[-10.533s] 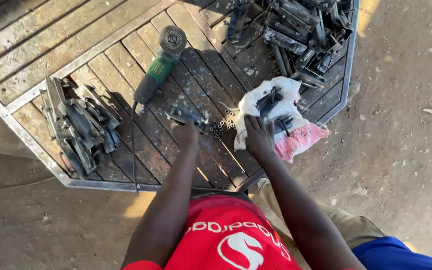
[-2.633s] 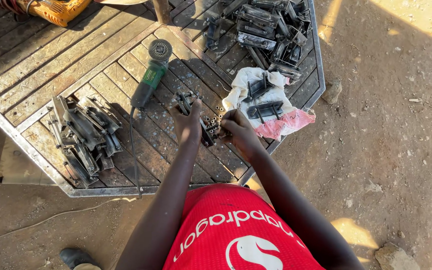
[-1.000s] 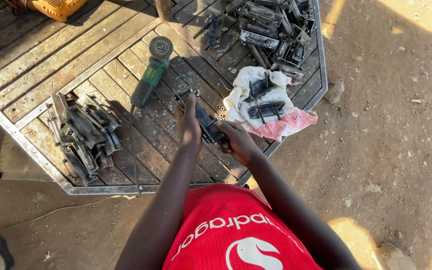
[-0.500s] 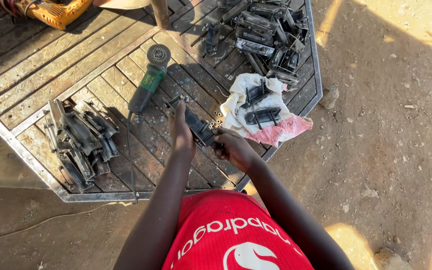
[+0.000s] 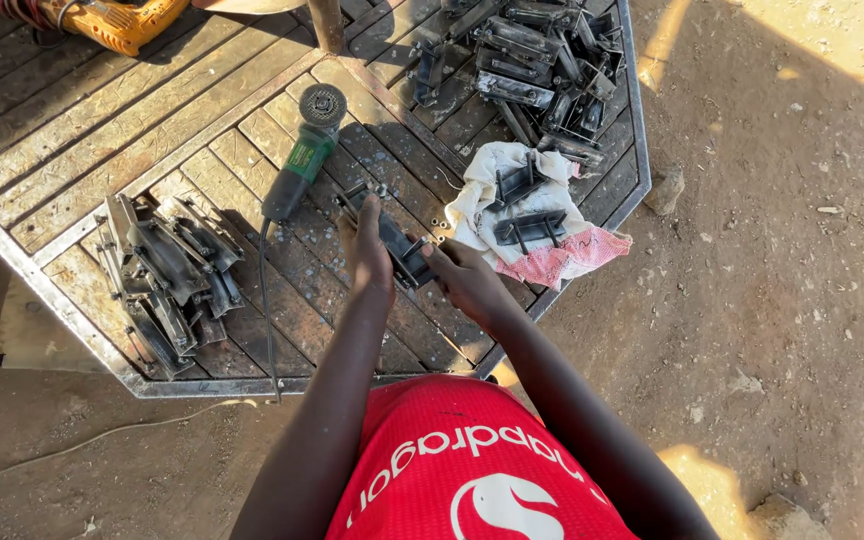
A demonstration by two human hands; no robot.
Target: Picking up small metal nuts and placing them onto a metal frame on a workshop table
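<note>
Both my hands hold one dark metal bracket (image 5: 399, 245) over the slatted metal panel (image 5: 152, 130). My left hand (image 5: 367, 255) grips its near left side, my right hand (image 5: 464, 278) its right end. A second dark part (image 5: 356, 193) lies on the slats just beyond my left hand. Right of my hands a white and pink cloth (image 5: 537, 225) carries two more brackets (image 5: 529, 228).
A green angle grinder (image 5: 302, 165) lies on the slats with its cord running toward me. Piles of dark metal brackets sit at the left (image 5: 167, 270) and at the top right (image 5: 542, 70). A yellow power tool (image 5: 117, 20) lies at the top. Dirt ground surrounds the panel.
The bracket has stayed in both hands and been turned between them. The camera view has shifted slightly, so the panel sits a little lower in view.
</note>
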